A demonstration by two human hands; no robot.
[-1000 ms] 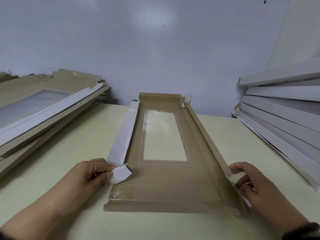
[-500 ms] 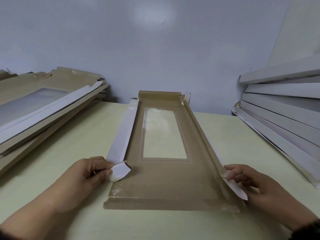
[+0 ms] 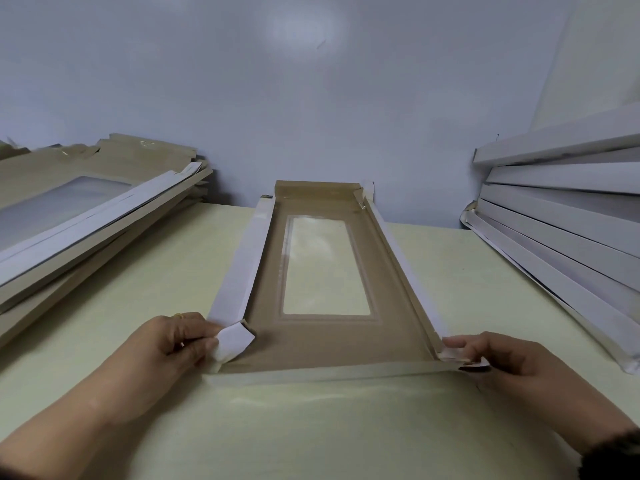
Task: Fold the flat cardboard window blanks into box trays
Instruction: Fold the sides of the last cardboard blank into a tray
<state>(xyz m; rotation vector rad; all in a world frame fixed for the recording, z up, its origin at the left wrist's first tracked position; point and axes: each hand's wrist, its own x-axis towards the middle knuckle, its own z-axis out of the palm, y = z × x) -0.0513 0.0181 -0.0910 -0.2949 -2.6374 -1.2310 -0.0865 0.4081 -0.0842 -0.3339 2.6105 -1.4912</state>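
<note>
We found the cardboard blank (image 3: 322,268) lying lengthwise at the centre of the frame on the pale table (image 3: 346,427), brown inner face up, its clear window (image 3: 325,265) in the middle of the panel. Compared with half a second before, the near end flap (image 3: 332,371) had come up from lying flat toward us and now stood as a low wall across the lower centre, and the right hand (image 3: 502,368) had shifted from the side wall down to the near right corner. We judged this to mean that the near end was being closed and that this tray was most of the way formed, since the far end wall (image 3: 317,190) at upper centre already stood (its right corner looked joined, though we could not tell how firmly). The left hand (image 3: 166,355) pinched the white corner tab (image 3: 233,344) between thumb and curled fingers, the tab bent inward but not yet tucked. The right hand's fingers were curled and clamped on the corner where the right side wall (image 3: 401,271) met the near flap. The left side wall (image 3: 239,268) leaned outward and was not upright. On room: bare table lay on both flanks and in front, but a stack of blanks (image 3: 86,216) at left and a stack of white pieces (image 3: 561,216) at right bounded the sideways reach, and the back wall (image 3: 311,98) stood just beyond the far end.
</note>
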